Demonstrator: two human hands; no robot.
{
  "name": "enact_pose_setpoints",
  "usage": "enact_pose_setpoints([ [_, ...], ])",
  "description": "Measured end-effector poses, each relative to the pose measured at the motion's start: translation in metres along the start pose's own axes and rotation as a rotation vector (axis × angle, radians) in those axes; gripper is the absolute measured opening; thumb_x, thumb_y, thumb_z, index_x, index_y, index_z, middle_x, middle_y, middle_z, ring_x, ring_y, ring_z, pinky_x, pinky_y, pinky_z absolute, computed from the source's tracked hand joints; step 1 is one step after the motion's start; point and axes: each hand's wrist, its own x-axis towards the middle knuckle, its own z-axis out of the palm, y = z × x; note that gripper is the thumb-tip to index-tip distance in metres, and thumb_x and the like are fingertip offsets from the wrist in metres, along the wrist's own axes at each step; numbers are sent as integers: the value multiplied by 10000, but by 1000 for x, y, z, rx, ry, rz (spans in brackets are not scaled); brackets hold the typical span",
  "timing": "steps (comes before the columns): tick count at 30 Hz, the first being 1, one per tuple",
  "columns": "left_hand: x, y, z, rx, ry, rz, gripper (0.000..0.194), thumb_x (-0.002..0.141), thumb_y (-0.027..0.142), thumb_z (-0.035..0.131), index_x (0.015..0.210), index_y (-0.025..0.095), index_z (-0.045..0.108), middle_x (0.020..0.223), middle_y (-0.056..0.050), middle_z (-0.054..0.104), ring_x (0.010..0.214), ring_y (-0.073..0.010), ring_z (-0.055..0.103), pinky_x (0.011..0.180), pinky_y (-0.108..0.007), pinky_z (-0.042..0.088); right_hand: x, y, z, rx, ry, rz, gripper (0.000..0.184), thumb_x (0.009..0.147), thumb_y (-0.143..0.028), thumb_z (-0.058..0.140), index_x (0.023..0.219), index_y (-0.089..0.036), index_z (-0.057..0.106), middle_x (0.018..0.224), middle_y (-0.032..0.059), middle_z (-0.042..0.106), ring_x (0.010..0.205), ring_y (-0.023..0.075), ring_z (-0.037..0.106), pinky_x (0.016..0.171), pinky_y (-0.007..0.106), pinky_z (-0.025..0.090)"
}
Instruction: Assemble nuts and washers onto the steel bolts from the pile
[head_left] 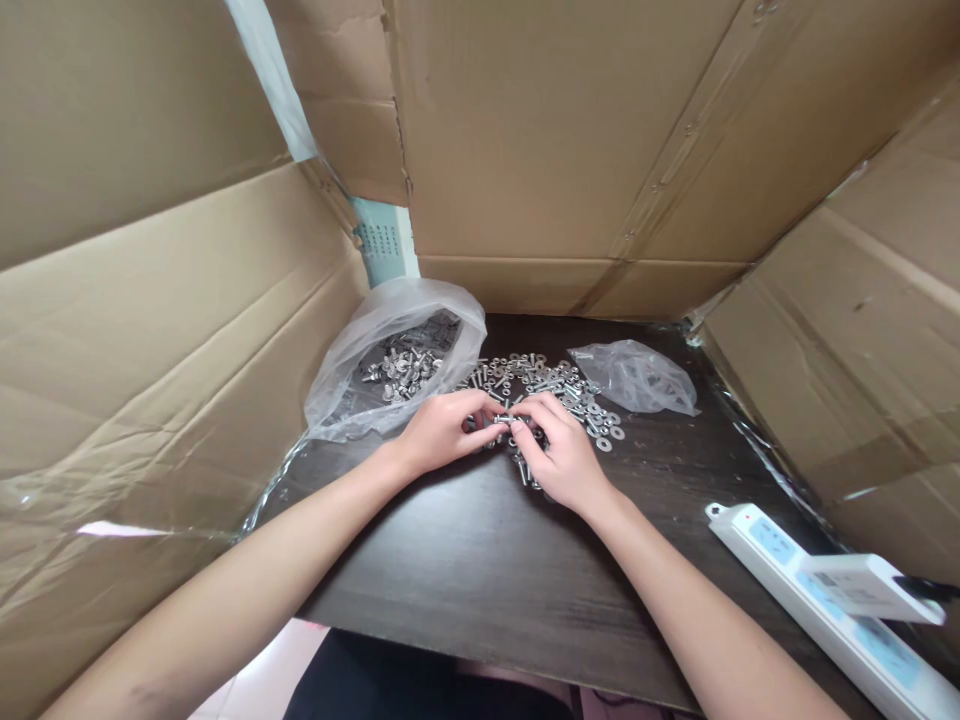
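Two-handed work on small hardware. Both forearms reach inward over the near part of the dark surface (465, 570), wrists low, palms turned toward each other. The right hand (559, 455) and left hand (442, 432) meet fingertip to fingertip, the fingers of each pinching a bolt (504, 419) held roughly level between them. The step in hand is probably fitting a small part onto it (the part itself is too small to tell); the next move likely calls for a steady grip and fine turning. Beyond lie loose bolts and washers (562, 385).
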Motion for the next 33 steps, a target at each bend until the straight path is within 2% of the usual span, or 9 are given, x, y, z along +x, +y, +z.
enact_pose_setpoints([
  [4, 0, 0, -1, -7, -7, -5, 161, 971, 312, 693, 1047, 172, 715, 866, -17, 734, 706, -122, 678, 652, -218, 544, 0, -2, -1, 12, -11, 11, 106, 1008, -212, 531, 1035, -220, 633, 1016, 79, 630, 920, 246, 637, 821, 401, 527],
  [12, 0, 1, 0, -9, 2, 17, 160, 975, 316, 689, 1029, 167, 713, 880, -25, 746, 704, -123, 685, 642, -216, 547, 1, -2, 0, -25, -22, 1, 107, 1017, -223, 511, 949, -219, 593, 920, 63, 627, 859, 239, 616, 765, 382, 493],
  [33, -1, 2, 1, -12, -15, 9, 155, 967, 313, 697, 1040, 177, 712, 879, -16, 741, 698, -120, 681, 650, -218, 537, 0, -2, -1, -20, 5, 14, 111, 980, -217, 540, 897, -220, 614, 876, 52, 641, 803, 226, 629, 720, 350, 490],
])
